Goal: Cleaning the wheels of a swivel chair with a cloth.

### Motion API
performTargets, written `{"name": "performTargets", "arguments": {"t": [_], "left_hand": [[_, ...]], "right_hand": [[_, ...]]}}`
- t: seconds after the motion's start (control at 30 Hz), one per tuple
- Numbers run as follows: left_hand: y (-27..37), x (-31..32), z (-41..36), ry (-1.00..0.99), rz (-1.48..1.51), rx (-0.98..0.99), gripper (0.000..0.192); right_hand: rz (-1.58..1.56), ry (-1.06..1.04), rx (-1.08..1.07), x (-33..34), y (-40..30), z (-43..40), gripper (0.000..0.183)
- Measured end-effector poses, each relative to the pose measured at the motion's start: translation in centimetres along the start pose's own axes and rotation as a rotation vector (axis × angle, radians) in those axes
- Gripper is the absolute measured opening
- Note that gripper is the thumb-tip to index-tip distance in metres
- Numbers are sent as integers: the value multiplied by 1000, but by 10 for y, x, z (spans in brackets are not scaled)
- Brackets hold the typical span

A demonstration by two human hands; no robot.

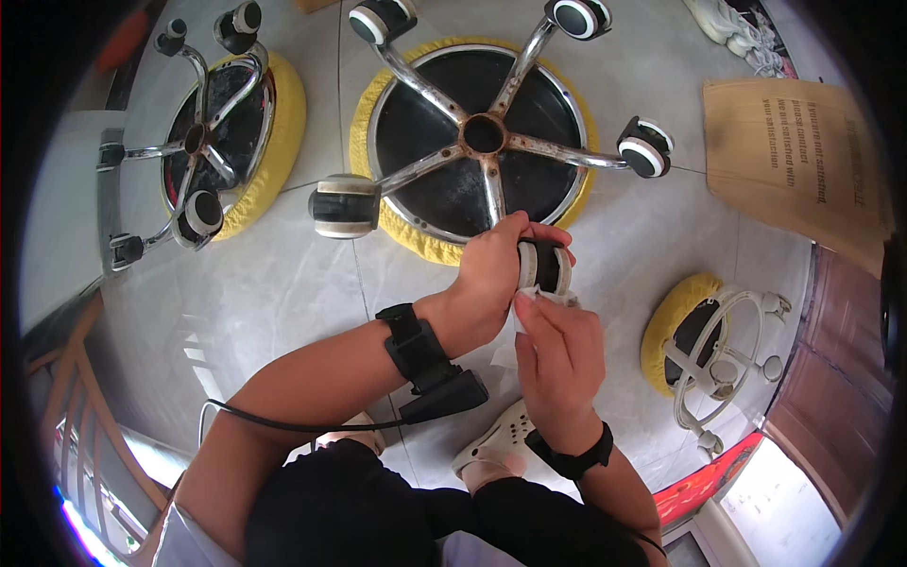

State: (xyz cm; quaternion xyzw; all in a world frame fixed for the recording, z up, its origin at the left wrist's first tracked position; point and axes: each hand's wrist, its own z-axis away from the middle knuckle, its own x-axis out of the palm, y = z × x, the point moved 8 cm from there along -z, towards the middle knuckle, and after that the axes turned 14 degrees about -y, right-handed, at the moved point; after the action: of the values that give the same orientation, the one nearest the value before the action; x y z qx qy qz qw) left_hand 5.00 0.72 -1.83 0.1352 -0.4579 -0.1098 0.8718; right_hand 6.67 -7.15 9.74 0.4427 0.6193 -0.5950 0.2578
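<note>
In front of me an upturned rolling stool [483,135] lies on its yellow-covered seat, its chrome five-legged base facing up, with rust around the central socket. My left hand [492,276] grips the nearest caster [544,264], a black one with off-white wheel rims, its fingers curled round the far side. Pinched in my right hand [563,354] is a white wipe [535,292], pressed against the near edge of that caster. The end of the leg behind the caster is hidden by my left hand. Other casters [346,205] stick out around the base.
Another upturned stool [196,138] with a yellow cover sits at the left. At the right lies a smaller yellow stool [708,361] with a white frame. A cardboard sheet [786,156] and white shoes [737,32] are at the upper right. A wooden chair [92,397] stands lower left.
</note>
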Motion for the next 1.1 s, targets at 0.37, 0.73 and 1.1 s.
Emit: {"name": "performTargets", "arguments": {"t": [0.37, 0.73, 1.1], "left_hand": [[13, 3, 12, 44, -302, 171, 48], [1, -3, 3, 83, -96, 59, 46], [-2, 0, -1, -13, -57, 25, 48]], "right_hand": [[-57, -34, 93, -12, 11, -35, 45], [11, 25, 25, -10, 7, -23, 48], [-30, 5, -1, -3, 6, -4, 45]]}}
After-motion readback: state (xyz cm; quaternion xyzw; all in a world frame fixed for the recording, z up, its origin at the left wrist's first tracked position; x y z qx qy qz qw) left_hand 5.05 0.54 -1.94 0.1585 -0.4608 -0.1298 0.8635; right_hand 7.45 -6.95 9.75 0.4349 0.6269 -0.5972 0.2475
